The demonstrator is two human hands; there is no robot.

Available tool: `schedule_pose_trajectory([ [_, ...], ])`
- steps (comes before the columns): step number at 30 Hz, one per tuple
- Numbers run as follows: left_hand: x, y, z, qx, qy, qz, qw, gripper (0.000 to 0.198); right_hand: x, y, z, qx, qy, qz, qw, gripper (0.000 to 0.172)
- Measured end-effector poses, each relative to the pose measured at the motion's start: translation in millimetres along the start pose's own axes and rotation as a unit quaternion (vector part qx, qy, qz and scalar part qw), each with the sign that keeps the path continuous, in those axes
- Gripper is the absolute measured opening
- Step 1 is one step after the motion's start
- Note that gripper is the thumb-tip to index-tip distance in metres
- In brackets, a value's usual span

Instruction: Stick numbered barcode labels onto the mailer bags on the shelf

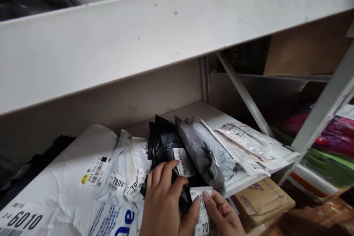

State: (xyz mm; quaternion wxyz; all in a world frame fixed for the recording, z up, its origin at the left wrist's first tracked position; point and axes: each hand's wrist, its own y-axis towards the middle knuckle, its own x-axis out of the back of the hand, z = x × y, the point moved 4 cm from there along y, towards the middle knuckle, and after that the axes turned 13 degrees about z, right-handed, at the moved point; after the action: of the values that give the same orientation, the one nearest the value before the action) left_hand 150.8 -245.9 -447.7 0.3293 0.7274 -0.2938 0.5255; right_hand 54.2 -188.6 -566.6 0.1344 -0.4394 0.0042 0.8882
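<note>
My left hand (167, 193) is curled over a black plastic parcel (184, 199), its fingers against the bag and its thumb at the edge of a paper label strip. That label strip (203, 212), printed with 7012, is pinched between the thumb and fingers of my right hand (222, 210). Behind my fingers, a white barcode label (184, 162) is stuck on black plastic. A dark grey poly mailer (197, 151) leans just to the right. Left of my left hand stand pale mailers with number stickers, one a 7002 mailer (116, 182).
A large white mailer (69, 177) marked 6010 lies at the left. Flat white packets (246, 143) rest on the shelf board (190, 110) at the right. A thick white beam (166, 25) crosses above. Below right are a brown parcel (262, 201) and a slanted white post (323, 114).
</note>
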Motion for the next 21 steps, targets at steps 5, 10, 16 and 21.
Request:
schedule_pose_trajectory([
  [5, -8.2, 5.1, 0.5, 0.049, 0.007, -0.01, 0.999, 0.015, 2.8, 14.2, -7.5, -0.001, -0.064, 0.012, 0.998, 0.045],
  [10, -12.0, 9.5, -2.1, 0.073, 0.023, -0.005, 0.997, 0.014, -2.5, 12.7, -3.8, 0.063, -0.084, -0.078, 0.991, 0.052],
  [16, -10.9, 9.0, -2.8, 0.084, 0.031, -0.007, 0.996, 0.015, -11.1, 6.8, -3.1, -0.007, -0.061, 0.004, 0.998, 0.052],
  [21, -15.1, 10.0, -4.3, 0.093, 0.068, -0.024, 0.993, 0.012, -13.8, 5.6, -1.1, 0.063, -0.088, -0.073, 0.991, 0.058],
])
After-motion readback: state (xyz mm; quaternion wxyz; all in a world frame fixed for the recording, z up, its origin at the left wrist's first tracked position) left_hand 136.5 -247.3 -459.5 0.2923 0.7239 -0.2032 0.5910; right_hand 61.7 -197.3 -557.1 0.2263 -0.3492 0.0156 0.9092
